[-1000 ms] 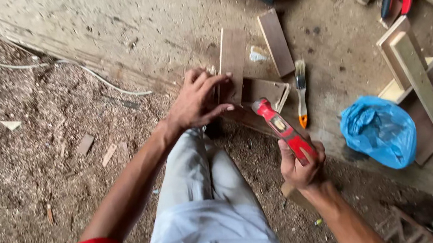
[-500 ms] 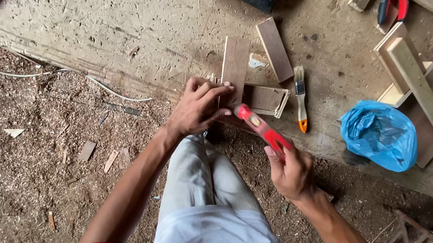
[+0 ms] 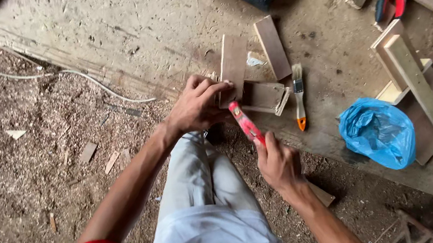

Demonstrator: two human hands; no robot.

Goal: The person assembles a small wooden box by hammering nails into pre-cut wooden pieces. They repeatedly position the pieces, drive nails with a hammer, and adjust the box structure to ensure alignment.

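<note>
A small wooden piece (image 3: 258,97) is steadied at the edge of the board floor (image 3: 117,33) by the left hand (image 3: 198,106), fingers pressed on it. A red-handled tool (image 3: 246,124) is clenched in the right hand (image 3: 278,162), its tip at the wood. Next, a controlled, accurate stroke seems called for.

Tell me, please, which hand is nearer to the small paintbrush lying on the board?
Right. The right hand sits just below-left of the paintbrush, holding a red tool; the left hand is farther left, on a wood piece.
</note>
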